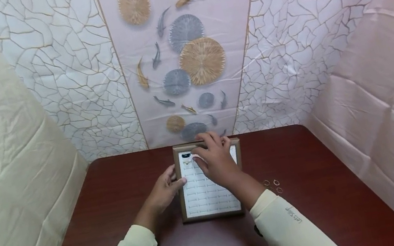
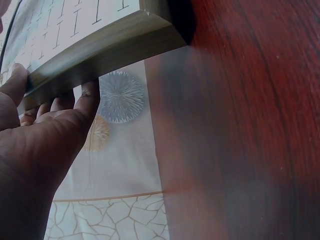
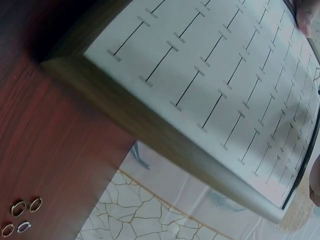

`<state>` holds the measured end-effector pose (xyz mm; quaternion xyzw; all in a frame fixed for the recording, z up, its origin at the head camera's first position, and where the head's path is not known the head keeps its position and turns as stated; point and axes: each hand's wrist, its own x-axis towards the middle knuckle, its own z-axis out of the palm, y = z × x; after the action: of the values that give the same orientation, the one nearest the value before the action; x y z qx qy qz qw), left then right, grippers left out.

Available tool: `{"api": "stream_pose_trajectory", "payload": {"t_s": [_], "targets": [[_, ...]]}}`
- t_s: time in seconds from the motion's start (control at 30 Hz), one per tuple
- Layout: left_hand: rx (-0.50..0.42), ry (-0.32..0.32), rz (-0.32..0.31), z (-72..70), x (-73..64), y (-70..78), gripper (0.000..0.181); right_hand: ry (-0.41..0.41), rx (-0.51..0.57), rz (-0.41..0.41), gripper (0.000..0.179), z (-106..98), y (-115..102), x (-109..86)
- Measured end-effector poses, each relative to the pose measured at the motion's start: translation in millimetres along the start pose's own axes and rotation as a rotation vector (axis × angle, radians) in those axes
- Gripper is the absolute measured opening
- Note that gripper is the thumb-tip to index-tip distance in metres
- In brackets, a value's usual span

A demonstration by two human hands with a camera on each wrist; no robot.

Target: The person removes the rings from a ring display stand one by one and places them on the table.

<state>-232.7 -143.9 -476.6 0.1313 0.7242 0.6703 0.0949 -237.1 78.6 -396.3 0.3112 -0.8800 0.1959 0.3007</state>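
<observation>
A ring display tray (image 1: 217,215), a wooden frame round a white slotted pad, stands on the table. My left hand (image 1: 165,190) grips its left side, thumb over the frame's edge and fingers beneath, as the left wrist view shows. Over the pad's upper part is my right hand (image 1: 217,161), its thumb and index fingertips close together near the top row. Whether anything is between them is too small to tell. At the pad's top left sit a dark piece (image 1: 186,155) and a gold-coloured ring (image 1: 187,163). The right hand hides the pad's upper right.
Several loose rings (image 1: 276,182) lie on the dark red table (image 1: 325,197), right of the tray beside the right forearm. A patterned cloth backdrop (image 1: 192,97) rises behind the table's far edge. Pale cloth walls (image 1: 388,107) flank both sides.
</observation>
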Motion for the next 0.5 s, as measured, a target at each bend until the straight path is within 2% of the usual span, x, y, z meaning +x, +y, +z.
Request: {"api": "stream_pose_trajectory", "payload": {"t_s": [0.1,0.3,0.5], "targets": [[-0.005,-0.007,-0.001,1.7,-0.3,-1.1,0.068,-0.002,0.015,-0.002,0.013,2.8,-1.7,1.7],[0.008,0.015,-0.021,1.4,-0.8,0.3,0.067,-0.058,0.039,0.032,0.013,8.1,-4.8,7.0],[0.015,0.019,-0.027,-1.0,-0.8,3.2,0.067,-0.041,0.045,0.038,0.010,13.9,-6.2,10.8]]}}
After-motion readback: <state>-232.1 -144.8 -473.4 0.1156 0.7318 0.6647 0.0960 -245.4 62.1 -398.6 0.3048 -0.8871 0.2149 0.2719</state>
